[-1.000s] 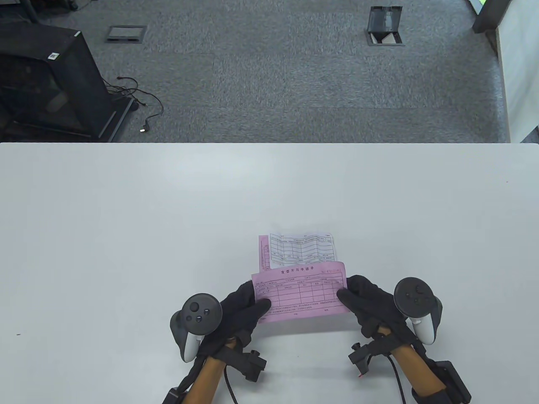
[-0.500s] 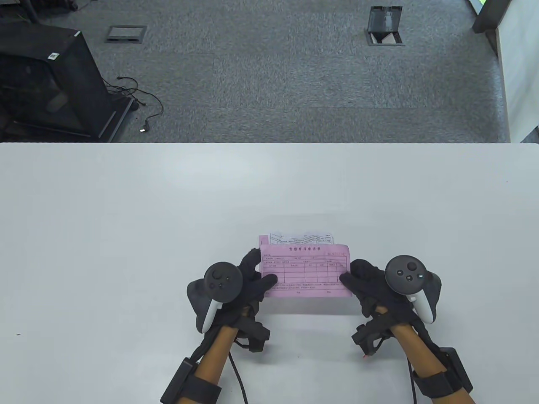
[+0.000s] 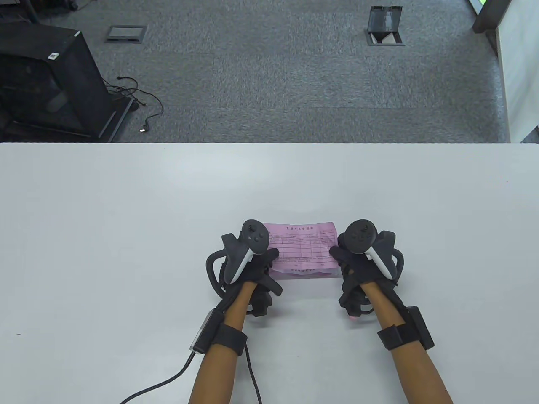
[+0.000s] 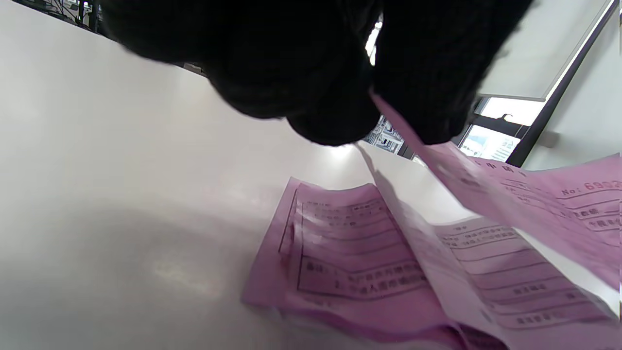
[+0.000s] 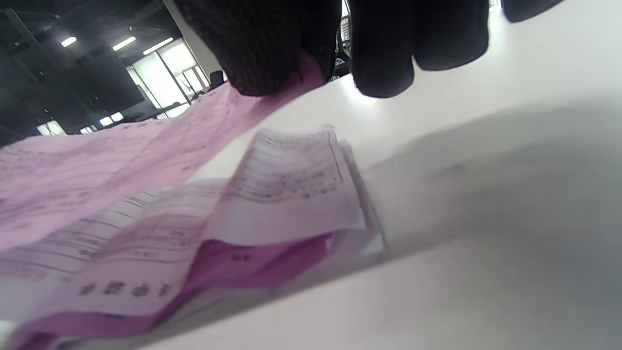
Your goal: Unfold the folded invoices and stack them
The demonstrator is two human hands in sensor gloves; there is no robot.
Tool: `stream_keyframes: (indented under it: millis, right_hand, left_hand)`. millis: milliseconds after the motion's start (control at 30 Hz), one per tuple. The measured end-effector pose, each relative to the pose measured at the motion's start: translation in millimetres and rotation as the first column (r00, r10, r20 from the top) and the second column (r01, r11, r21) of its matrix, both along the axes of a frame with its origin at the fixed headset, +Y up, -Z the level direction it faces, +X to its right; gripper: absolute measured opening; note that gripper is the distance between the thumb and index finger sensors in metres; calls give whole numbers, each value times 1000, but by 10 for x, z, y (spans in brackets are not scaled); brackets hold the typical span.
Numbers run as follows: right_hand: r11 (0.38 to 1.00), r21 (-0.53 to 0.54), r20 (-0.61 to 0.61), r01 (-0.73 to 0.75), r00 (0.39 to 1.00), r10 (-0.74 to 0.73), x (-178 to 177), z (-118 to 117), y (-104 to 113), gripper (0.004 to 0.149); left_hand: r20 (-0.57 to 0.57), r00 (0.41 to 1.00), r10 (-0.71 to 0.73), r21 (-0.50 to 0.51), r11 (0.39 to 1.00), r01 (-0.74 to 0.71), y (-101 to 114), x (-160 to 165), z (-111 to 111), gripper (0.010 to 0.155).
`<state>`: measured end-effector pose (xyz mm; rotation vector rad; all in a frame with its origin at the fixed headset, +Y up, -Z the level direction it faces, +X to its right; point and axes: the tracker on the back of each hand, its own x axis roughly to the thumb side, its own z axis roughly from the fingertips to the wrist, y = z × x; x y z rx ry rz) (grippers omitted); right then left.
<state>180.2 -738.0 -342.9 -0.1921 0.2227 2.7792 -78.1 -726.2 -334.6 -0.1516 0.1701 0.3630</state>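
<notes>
The left hand (image 3: 252, 261) is pinching the left edge of the pink invoice (image 3: 304, 246) between thumb and fingers (image 4: 316, 97). The invoice is hanging unfolded just above the stack (image 4: 369, 272), at about 6 o'clock on the table (image 3: 126, 219), near its front edge. The stack is lying flat under it, pink and white sheets slightly creased, not touching the held sheet. At 3 o'clock of the invoice, the right hand (image 3: 358, 261) is pinching its right edge.
</notes>
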Motion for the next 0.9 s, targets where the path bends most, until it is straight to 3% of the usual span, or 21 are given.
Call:
stream_keyframes:
  millis: [400, 567, 900]
  right_hand:
    - [976, -72, -4, -204, 979, 204, -224, -96, -250, 33]
    - [971, -90, -8, -223, 975, 223, -257, -127, -326, 33]
    - [946, -143, 13, -292, 955, 297, -213, -149, -307, 39]
  left_hand:
    - [-45, 999, 13, -105, 994, -18, -346, -45, -119, 76]
    - [-47, 999, -11, -150, 989, 4, -435, -51, -142, 78]
    - [-56, 991, -121, -191, 976, 108, -488, -67, -162, 91]
